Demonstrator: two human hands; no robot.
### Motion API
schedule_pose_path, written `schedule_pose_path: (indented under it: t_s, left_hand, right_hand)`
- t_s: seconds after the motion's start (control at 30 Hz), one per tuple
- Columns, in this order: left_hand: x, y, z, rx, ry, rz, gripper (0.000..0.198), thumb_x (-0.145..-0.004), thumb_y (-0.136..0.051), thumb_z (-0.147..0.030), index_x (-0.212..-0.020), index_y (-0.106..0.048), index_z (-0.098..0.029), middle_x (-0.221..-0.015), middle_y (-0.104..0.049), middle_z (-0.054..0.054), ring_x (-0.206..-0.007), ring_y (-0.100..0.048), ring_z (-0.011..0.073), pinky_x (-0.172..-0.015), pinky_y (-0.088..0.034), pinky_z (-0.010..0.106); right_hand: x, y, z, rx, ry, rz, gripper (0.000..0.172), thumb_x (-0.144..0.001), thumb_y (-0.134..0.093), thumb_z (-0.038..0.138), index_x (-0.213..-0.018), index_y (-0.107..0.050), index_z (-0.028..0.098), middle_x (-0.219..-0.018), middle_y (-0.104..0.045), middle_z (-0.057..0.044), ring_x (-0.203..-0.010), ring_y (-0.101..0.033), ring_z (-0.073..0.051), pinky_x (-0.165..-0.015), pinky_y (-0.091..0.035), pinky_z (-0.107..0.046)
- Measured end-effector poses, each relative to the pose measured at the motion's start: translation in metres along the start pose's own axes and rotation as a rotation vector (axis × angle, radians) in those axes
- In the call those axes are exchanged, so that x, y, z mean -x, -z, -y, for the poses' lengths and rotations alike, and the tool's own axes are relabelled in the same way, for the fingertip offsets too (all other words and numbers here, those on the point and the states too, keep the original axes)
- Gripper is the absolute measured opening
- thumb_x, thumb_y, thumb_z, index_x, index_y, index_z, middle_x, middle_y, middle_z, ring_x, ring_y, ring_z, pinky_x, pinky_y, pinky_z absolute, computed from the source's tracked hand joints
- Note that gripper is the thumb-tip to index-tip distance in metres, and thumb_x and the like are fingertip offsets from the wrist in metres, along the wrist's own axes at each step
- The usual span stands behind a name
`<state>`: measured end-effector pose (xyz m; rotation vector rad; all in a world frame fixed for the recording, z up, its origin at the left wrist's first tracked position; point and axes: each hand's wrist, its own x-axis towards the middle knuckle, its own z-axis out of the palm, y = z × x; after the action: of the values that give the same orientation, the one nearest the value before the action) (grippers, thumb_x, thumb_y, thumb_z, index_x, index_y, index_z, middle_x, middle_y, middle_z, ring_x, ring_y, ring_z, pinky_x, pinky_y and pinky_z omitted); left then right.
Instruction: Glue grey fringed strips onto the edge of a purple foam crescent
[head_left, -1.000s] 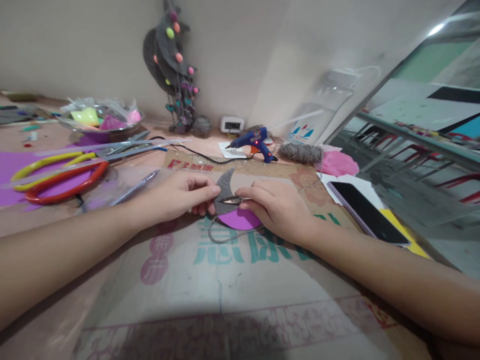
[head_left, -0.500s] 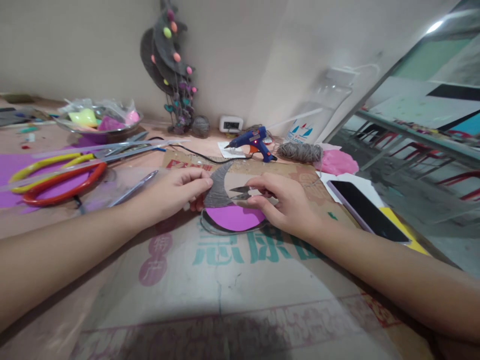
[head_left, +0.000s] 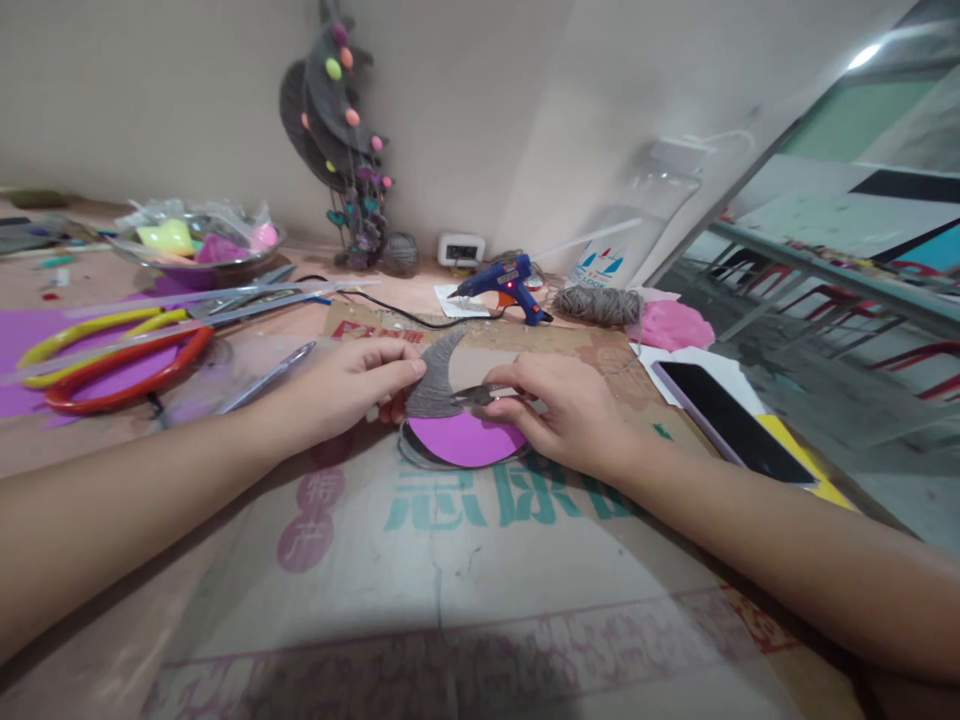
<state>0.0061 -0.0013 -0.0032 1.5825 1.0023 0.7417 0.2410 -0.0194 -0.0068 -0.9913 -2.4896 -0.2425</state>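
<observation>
Between the thumb and fingers of my left hand [head_left: 356,385] is a grey crescent [head_left: 435,382] that looks wrapped in yarn, its tip pointing up. My right hand [head_left: 566,405] is closed around small thread snips [head_left: 471,396], whose blades lie close together with their points at the crescent's inner lower edge. Below both hands a purple paper piece [head_left: 469,442] with a rounded edge lies over a dark round item with a clear rim, mostly covered. Any thread at the blade tips is too small to make out.
A blue glue gun [head_left: 499,285] with a red light stands behind my hands. Large scissors [head_left: 127,365] and a pen [head_left: 270,375] lie left, near a bowl [head_left: 199,258]. Right are grey yarn [head_left: 598,305] and a phone [head_left: 731,420]. Printed cardboard [head_left: 360,610] covers the table.
The snips' blades have come together from a wider gap, and their points have moved slightly left and down to the crescent's edge. My left hand and the crescent have barely moved.
</observation>
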Motion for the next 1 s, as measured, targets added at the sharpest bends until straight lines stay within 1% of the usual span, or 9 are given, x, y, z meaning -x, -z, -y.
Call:
schedule_pose_path:
  t_s: [0.1, 0.33, 0.5, 0.6, 0.67, 0.83, 0.9, 1.0]
  left_hand:
    - [0.0, 0.0, 0.0, -0.009, 0.0, 0.009, 0.024, -0.083, -0.05, -0.028, -0.062, -0.05, -0.017, -0.051, -0.049, -0.005, -0.046, -0.046, 0.0075, -0.045, -0.036, 0.018]
    - [-0.002, 0.003, 0.008, 0.014, -0.011, 0.032, 0.024, -0.085, -0.052, -0.03, -0.066, -0.051, -0.017, -0.055, -0.05, -0.005, -0.048, -0.047, 0.0068, -0.046, -0.037, 0.017]
    - [-0.001, 0.002, 0.006, 0.01, -0.017, 0.028, 0.024, -0.086, -0.051, -0.028, -0.065, -0.051, -0.017, -0.053, -0.05, -0.005, -0.048, -0.047, 0.007, -0.046, -0.037, 0.017]
    - [-0.002, 0.002, 0.005, 0.006, -0.019, 0.025, 0.024, -0.086, -0.049, -0.028, -0.065, -0.051, -0.017, -0.052, -0.049, -0.005, -0.047, -0.047, 0.0073, -0.046, -0.038, 0.018]
    - [-0.003, 0.001, 0.006, 0.02, -0.021, 0.025, 0.023, -0.086, -0.05, -0.029, -0.066, -0.051, -0.017, -0.052, -0.049, -0.005, -0.046, -0.047, 0.0072, -0.046, -0.038, 0.018]
    - [-0.004, 0.001, 0.01, 0.052, -0.013, 0.023, 0.02, -0.085, -0.052, -0.031, -0.071, -0.054, -0.016, -0.055, -0.051, -0.005, -0.046, -0.047, 0.0063, -0.046, -0.038, 0.017]
    - [-0.004, 0.001, 0.01, 0.041, -0.008, 0.019, 0.021, -0.086, -0.052, -0.032, -0.072, -0.054, -0.016, -0.056, -0.053, -0.005, -0.046, -0.048, 0.0061, -0.046, -0.039, 0.017]
    - [-0.003, 0.002, 0.009, -0.003, -0.006, 0.029, 0.023, -0.087, -0.052, -0.034, -0.072, -0.054, -0.016, -0.058, -0.056, -0.004, -0.048, -0.049, 0.006, -0.047, -0.039, 0.017]
  right_hand:
    - [0.0, 0.0, 0.001, 0.003, 0.002, 0.001, 0.03, -0.093, -0.046, 0.042, -0.095, -0.063, 0.018, -0.074, -0.062, -0.003, -0.073, -0.055, -0.015, -0.065, -0.035, -0.027]
    - [-0.001, 0.0, 0.001, 0.014, 0.018, -0.001, 0.029, -0.094, -0.045, 0.04, -0.091, -0.063, 0.017, -0.071, -0.061, -0.002, -0.07, -0.055, -0.014, -0.064, -0.034, -0.026]
    - [-0.001, -0.001, -0.001, -0.015, 0.013, -0.012, 0.028, -0.093, -0.046, 0.04, -0.091, -0.063, 0.017, -0.071, -0.06, -0.002, -0.068, -0.054, -0.014, -0.063, -0.035, -0.026]
    - [-0.001, -0.001, -0.002, -0.057, -0.019, -0.05, 0.028, -0.093, -0.046, 0.039, -0.094, -0.062, 0.017, -0.074, -0.061, -0.002, -0.065, -0.052, -0.013, -0.062, -0.035, -0.025]
    - [0.0, -0.002, -0.001, -0.05, -0.015, -0.073, 0.028, -0.093, -0.046, 0.04, -0.095, -0.061, 0.016, -0.074, -0.061, -0.003, -0.066, -0.053, -0.014, -0.062, -0.035, -0.026]
    - [-0.002, -0.003, 0.007, 0.003, 0.051, -0.01, 0.034, -0.092, -0.047, 0.045, -0.097, -0.063, 0.015, -0.071, -0.061, -0.003, -0.067, -0.054, -0.015, -0.062, -0.036, -0.027]
    - [-0.004, -0.004, 0.009, 0.008, 0.045, 0.014, 0.035, -0.091, -0.047, 0.045, -0.097, -0.063, 0.014, -0.071, -0.062, -0.004, -0.066, -0.055, -0.016, -0.062, -0.036, -0.027]
    - [-0.006, -0.005, 0.01, 0.011, 0.021, 0.008, 0.035, -0.093, -0.046, 0.042, -0.099, -0.063, 0.012, -0.074, -0.064, -0.005, -0.068, -0.057, -0.016, -0.062, -0.037, -0.027]
